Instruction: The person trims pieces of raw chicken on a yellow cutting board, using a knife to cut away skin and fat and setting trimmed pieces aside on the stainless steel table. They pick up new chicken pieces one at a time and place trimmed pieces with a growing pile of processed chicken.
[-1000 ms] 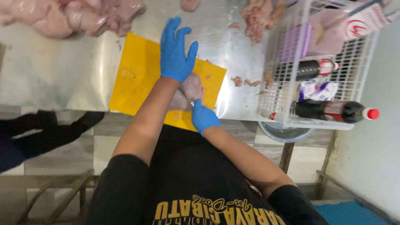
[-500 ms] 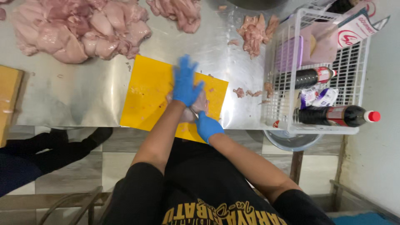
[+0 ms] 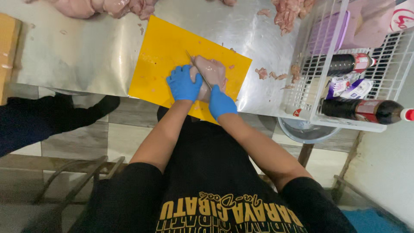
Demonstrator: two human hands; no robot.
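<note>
A piece of raw chicken (image 3: 212, 71) lies on a yellow cutting board (image 3: 164, 56) on the steel table. My left hand (image 3: 183, 83), in a blue glove, presses down on the chicken's left side with the fingers curled over it. My right hand (image 3: 221, 102), also gloved in blue, grips the handle of a knife (image 3: 197, 69). The thin blade runs diagonally across the meat, its tip pointing toward the far left of the board.
A pile of raw chicken (image 3: 99, 6) lies along the table's far edge, with scraps (image 3: 269, 74) right of the board. A white wire basket (image 3: 345, 69) at right holds dark bottles (image 3: 364, 110) and packets. A metal bowl (image 3: 304, 131) sits below it. A dark-clothed person (image 3: 39, 121) stands at left.
My left hand was flat and spread above the board; it has come down and curled onto the chicken. The knife blade now lies across the meat. The camera view has shifted closer.
</note>
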